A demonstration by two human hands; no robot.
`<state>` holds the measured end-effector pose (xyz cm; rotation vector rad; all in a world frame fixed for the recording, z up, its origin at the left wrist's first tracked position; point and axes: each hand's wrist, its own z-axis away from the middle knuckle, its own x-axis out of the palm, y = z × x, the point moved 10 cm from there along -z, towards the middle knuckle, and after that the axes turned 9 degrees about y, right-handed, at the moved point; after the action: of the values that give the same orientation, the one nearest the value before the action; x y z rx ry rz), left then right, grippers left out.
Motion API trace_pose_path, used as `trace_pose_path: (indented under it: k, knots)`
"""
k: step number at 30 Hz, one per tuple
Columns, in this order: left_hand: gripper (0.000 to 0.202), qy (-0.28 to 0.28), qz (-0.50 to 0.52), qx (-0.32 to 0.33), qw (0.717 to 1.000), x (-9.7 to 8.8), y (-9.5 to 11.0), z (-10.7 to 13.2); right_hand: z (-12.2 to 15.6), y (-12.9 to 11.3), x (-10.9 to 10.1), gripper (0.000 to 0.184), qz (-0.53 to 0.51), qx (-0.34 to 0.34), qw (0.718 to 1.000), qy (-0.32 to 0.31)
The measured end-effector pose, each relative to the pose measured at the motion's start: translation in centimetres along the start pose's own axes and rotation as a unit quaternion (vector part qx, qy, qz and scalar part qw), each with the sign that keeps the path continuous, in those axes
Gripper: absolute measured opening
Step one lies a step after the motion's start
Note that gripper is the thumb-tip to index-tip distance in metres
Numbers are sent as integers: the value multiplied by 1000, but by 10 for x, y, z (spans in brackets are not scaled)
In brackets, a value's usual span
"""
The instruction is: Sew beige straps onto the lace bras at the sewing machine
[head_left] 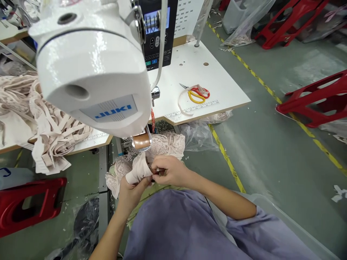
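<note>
My left hand [131, 189] is closed around a folded pale pink strap [138, 169] of a lace garment [165, 143] that lies in my lap under the sewing machine head [92, 61]. My right hand [169, 169] pinches the same strap end from the right, fingers pressed together against the left hand's fingers. Both hands sit just below the machine's copper-coloured presser part [141, 141].
A white sewing table [217, 83] carries scissors with red and yellow handles [197, 94] and a white strap. A heap of pink straps [46, 122] lies at the left. Red plastic stools [314, 101] stand on the green floor, and another red stool [27, 204] at my left.
</note>
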<state>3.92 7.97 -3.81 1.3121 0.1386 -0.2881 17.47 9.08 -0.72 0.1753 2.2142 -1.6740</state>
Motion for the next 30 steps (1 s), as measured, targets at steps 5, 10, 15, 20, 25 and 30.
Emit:
trace_pose_path:
  k: [5,10,15,20,25,30]
  knots:
    - [26,-11,24,-26,999,1,0,-1,7,8,2,4,-40,56,998,9]
    - [26,-58,35,-35,997,14,2,-1,8,-2,-4,9,48,11,998,32]
    - [26,-14,17,-32,999,4,-5,-1,6,3,-5,5,31,64,997,-2]
    - [29,3,51,-37,998,4,-8,2,4,3,-4,10,9,97,995,-27]
    - [29,18,56,-52,997,7,-7,3,4,-2,-6,9,33,64,997,8]
    - [30,13,27,-35,999,2,-2,0,4,6,-4,9,-6,111,993,-33]
